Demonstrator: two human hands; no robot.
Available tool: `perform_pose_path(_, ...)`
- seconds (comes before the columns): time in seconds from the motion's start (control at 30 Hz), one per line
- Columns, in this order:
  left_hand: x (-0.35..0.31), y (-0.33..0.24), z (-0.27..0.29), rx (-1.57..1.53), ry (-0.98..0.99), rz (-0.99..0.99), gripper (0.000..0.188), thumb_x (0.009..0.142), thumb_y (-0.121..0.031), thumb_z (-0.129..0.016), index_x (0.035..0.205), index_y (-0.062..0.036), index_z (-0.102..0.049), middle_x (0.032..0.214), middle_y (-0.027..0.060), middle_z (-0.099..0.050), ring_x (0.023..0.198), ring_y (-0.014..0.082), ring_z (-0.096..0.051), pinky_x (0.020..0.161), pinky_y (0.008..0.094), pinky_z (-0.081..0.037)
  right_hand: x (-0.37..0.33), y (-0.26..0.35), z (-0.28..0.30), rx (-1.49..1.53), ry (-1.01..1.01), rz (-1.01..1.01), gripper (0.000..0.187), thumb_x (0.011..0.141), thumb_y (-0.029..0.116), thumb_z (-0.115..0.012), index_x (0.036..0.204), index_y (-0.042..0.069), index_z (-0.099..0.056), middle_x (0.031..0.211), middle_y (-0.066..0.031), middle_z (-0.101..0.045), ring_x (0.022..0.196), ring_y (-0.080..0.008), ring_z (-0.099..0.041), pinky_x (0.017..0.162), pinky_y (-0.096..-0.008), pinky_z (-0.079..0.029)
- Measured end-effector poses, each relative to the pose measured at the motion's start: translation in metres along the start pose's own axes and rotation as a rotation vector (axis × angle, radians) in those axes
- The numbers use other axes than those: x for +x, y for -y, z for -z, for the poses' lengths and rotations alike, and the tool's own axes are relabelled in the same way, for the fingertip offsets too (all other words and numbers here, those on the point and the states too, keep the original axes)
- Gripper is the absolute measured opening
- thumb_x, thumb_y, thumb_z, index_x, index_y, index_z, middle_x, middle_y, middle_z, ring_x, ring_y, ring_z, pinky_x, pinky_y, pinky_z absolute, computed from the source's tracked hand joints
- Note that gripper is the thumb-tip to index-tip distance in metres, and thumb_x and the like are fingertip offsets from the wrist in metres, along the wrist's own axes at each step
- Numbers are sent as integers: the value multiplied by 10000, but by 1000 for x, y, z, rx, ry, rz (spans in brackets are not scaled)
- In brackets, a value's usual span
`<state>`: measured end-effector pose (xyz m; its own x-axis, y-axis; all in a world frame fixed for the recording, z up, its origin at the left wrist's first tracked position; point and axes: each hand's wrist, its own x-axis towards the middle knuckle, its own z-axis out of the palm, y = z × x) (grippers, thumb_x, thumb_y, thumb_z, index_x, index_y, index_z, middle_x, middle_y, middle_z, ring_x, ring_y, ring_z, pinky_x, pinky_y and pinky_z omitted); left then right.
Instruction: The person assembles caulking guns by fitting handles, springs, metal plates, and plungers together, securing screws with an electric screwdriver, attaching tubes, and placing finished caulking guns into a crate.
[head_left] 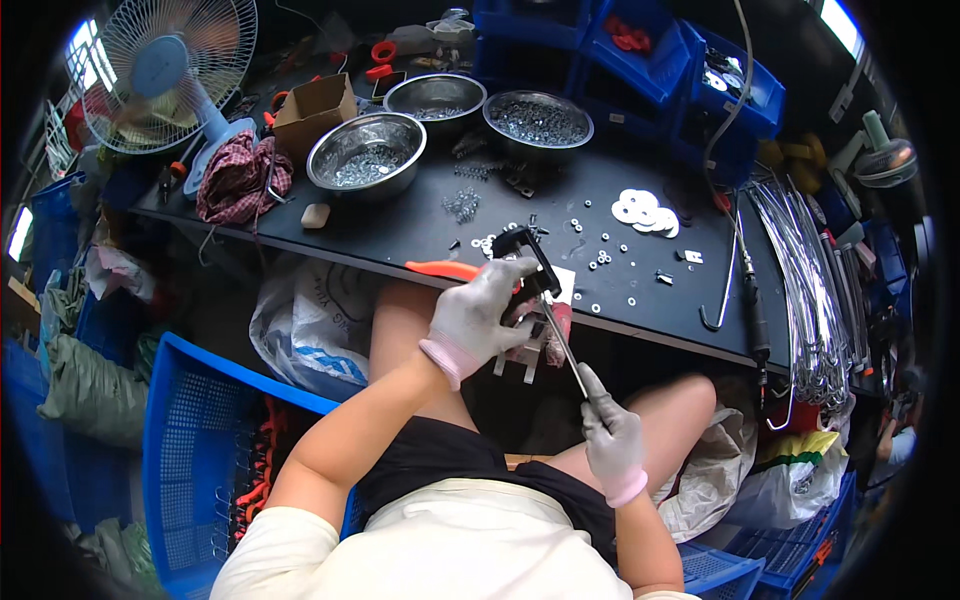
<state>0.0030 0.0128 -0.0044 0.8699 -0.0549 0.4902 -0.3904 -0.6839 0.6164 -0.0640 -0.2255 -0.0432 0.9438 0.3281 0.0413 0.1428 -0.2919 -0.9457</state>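
My left hand, in a grey glove with a pink cuff, is closed around a black frame-like part at the table's front edge. An orange handle sticks out leftward beside that hand; whether it joins the black part I cannot tell. My right hand, gloved alike, grips the lower end of a thin metal rod. The rod slants up to the black part, its upper tip close against it. Just under the hands a pale metal fixture sits at the table edge. Small washers and screws lie scattered nearby.
Three steel bowls of small hardware stand at the back. White discs are piled right of centre. Hooked metal rods and a dark tool line the right side. A fan stands back left; a blue crate is beside my left leg.
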Motion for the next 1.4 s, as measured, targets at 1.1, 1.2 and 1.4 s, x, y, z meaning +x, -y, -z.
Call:
perform_pose_path(1.1,-7,-107,149,353,-215,-272,665,723,-244,-757,1292,-18,-498,1052,122,-570,1037,229,-569,959,398,-440,94,85,-62,880,-164,402,261,963,236,-565,1137,42,-549,854,46,-571,662,14,-497,558,-138,-418)
perform_pose_path(1.2,9,-94,111,664,-53,-295,786,582,-217,-795,1318,-201,-521,1047,136,-563,1039,331,-531,993,475,-377,85,93,-59,882,-80,233,281,965,245,-563,1130,18,-538,883,26,-578,671,15,-499,572,-141,-426)
perform_pose_path(1.4,23,-55,105,298,-30,-351,691,638,-97,-795,1279,-147,-544,969,133,-638,747,256,-683,654,323,-560,73,94,-62,832,47,261,352,985,283,-520,1224,26,-537,714,24,-486,541,-12,-347,478,-168,-277)
